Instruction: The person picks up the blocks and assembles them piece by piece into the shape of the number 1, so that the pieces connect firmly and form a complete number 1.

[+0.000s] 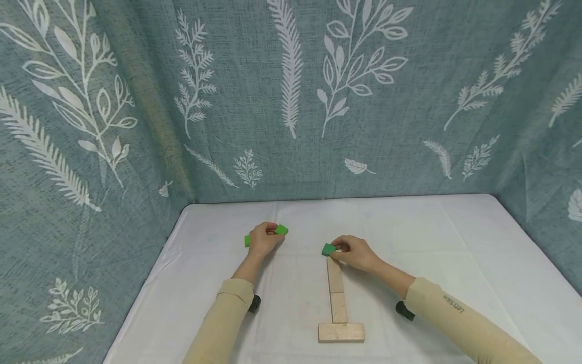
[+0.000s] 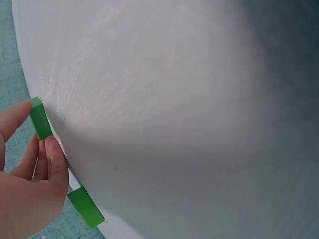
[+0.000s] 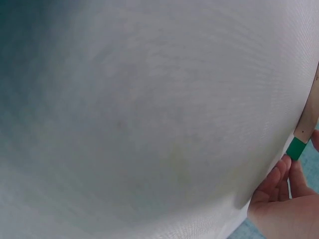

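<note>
On the left, my left hand (image 1: 263,239) pinches a bright green block (image 1: 281,230) between thumb and fingers; the left wrist view shows the block's long side (image 2: 41,118). A second bright green block (image 1: 247,241) lies on the table just left of that hand, partly covered by it in the head view. My right hand (image 1: 356,254) pinches a darker green block (image 1: 328,249) at the far end of a row of wooden blocks (image 1: 335,275). In the right wrist view this green block (image 3: 296,148) appears against the end of a wooden block.
Two wooden blocks lie end to end, pointing away from me. A wooden block (image 1: 341,332) lies crosswise at their near end. All rest on a white cloth-covered table (image 1: 291,298). A patterned teal curtain (image 1: 254,101) hangs behind and along both sides.
</note>
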`<state>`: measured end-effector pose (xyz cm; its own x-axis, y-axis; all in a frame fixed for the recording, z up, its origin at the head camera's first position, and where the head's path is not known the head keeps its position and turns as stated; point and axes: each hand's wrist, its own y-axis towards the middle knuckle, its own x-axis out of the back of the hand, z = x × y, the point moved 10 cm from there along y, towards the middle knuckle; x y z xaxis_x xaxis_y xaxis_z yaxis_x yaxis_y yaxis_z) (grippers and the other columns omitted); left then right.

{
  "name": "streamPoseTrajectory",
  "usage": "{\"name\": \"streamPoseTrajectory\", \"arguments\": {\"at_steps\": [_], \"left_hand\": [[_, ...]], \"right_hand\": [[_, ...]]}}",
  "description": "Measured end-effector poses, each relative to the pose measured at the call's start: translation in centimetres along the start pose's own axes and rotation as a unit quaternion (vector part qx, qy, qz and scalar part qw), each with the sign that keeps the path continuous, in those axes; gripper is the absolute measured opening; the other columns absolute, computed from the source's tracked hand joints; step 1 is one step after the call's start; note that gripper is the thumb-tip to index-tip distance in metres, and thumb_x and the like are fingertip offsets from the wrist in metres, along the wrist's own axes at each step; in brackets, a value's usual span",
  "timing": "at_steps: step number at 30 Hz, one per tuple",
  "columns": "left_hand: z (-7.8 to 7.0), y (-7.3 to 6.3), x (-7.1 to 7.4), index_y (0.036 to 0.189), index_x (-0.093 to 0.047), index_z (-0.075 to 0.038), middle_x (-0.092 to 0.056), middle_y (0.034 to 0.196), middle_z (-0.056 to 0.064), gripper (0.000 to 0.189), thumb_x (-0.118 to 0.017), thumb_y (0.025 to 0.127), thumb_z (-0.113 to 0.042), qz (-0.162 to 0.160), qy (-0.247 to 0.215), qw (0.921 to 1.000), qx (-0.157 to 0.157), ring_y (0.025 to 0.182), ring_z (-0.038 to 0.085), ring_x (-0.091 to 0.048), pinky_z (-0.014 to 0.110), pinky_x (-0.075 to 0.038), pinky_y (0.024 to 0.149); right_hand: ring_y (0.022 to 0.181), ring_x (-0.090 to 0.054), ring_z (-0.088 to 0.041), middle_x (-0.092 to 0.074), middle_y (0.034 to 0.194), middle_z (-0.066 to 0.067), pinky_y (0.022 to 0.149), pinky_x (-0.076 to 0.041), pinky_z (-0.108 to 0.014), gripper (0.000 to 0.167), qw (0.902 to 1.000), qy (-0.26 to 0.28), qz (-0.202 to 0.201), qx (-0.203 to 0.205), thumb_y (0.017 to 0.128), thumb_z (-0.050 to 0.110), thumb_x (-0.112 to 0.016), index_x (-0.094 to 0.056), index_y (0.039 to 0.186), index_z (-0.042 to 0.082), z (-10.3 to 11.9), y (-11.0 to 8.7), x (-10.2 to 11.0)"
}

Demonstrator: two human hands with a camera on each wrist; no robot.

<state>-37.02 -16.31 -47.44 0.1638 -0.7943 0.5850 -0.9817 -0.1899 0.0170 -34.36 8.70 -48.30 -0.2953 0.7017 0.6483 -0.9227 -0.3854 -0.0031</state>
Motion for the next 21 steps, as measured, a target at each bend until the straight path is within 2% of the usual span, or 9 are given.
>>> {"name": "streamPoseTrajectory", "arguments": {"at_steps": [11,21], "left_hand": [[0.04,0.0,0.12,0.11,-0.068,0.005,-0.068,0.098,0.016,0.034,-0.076,0.081,-0.01,0.0,0.014,0.9999,-0.006,0.092,0.028,-0.061,0.039,-0.05,0.082],[-0.64,-0.34,0.19,0.111,-0.069,0.003,-0.068,0.101,0.016,0.037,-0.078,0.08,-0.015,-0.001,-0.001,0.9999,-0.01,0.094,0.028,-0.063,0.037,-0.052,0.082]], "right_hand": [[0.077,-0.051,-0.014,-0.061,0.092,-0.003,0.061,-0.044,-0.028,0.03,1.0,0.0,-0.003,-0.001,0.09,0.02,-0.07,-0.066,0.114,0.001,0.09,-0.07,-0.08],[0.075,-0.05,-0.014,-0.061,0.091,-0.002,0.06,-0.044,-0.028,0.03,1.0,-0.002,-0.002,0.001,0.09,0.02,-0.07,-0.066,0.114,0.001,0.15,-0.05,0.11]]}}
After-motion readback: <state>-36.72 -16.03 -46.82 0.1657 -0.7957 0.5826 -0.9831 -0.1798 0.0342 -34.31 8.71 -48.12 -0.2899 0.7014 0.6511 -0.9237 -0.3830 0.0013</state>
